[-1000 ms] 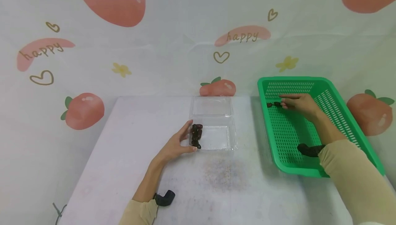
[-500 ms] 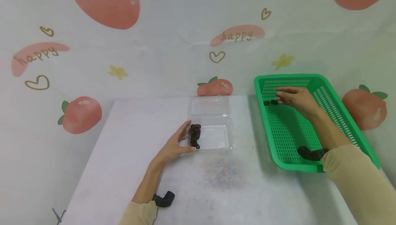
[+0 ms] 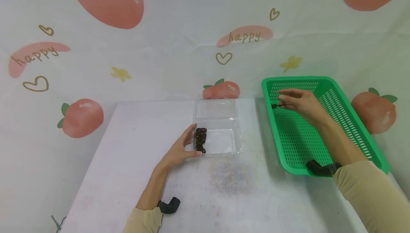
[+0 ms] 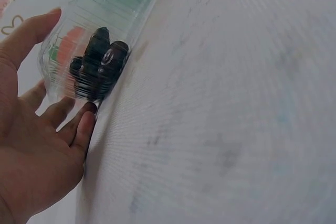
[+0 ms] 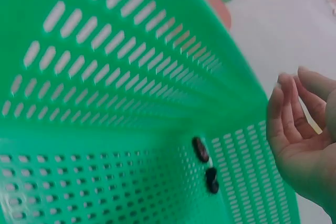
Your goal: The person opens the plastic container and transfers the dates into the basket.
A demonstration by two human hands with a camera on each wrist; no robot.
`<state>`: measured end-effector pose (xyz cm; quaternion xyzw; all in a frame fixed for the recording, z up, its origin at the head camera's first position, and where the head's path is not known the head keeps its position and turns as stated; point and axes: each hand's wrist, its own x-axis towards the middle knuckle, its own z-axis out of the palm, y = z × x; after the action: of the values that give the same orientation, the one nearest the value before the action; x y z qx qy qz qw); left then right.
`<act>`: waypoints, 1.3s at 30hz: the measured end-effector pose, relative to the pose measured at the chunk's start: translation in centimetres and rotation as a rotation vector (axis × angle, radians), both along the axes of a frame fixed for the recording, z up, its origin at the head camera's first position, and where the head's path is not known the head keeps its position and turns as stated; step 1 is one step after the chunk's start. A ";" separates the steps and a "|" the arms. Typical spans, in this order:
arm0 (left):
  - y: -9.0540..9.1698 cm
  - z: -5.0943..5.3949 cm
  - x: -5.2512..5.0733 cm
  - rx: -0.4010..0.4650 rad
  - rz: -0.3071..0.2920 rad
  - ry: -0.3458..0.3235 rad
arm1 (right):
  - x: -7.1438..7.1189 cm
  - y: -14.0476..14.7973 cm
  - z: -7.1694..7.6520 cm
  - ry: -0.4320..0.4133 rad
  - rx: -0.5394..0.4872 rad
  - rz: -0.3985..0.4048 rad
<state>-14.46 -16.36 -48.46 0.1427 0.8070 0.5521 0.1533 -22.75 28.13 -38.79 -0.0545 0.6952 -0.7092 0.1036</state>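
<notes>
My left hand (image 3: 180,151) spans the left end of a clear plastic clamshell box (image 3: 221,142), thumb at the near corner and fingers at the far side. In the left wrist view, the fingers of that hand (image 4: 39,124) curve against the box wall. Several dark brown dates (image 3: 200,139) lie bunched inside, along its left side. Over the far left part of a green basket (image 3: 293,160) hovers my right hand (image 3: 304,105), fingers loosely bent. The right wrist view shows nothing between them. Two dates (image 5: 200,149) lie end to end on the basket floor below.
The box lid (image 3: 215,109) lies folded back toward the wall. A white table (image 3: 128,162) bears both containers, the basket on the right. A patterned sheet (image 3: 173,58) hangs behind. Black wrist bands (image 3: 169,205) with protruding parts sit on both wrists.
My right hand has risen slightly and shifted left over the basket, now covering part of the dates in the head view. My left hand stays at the box. The head view has shifted slightly.
</notes>
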 end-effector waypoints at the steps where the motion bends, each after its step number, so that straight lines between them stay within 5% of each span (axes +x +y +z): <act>1: 0.0 0.0 0.0 0.000 0.001 0.002 | 0.2 -0.3 0.2 0.002 0.009 0.005; 13: 0.2 0.2 0.0 0.018 -0.013 0.023 | 2.1 -3.7 1.8 0.010 0.230 0.039; 21: 0.8 3.6 1.0 0.015 -0.029 0.004 | 2.9 -6.4 1.4 -0.002 0.279 0.088; 23: 0.9 3.6 1.0 0.009 -0.029 0.001 | 3.0 -7.0 1.3 -0.001 0.270 0.098; 31: 0.1 0.4 0.1 0.020 -0.001 0.001 | 3.8 -9.7 0.3 -0.001 0.196 0.129; 39: 0.0 0.0 -0.1 0.051 -0.014 0.019 | 4.6 -12.1 -0.5 -0.024 0.173 0.143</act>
<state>-14.60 -16.40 -48.45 0.1574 0.7933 0.5699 0.1455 -18.17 16.03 -39.30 -0.0861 0.7470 -0.6379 0.1666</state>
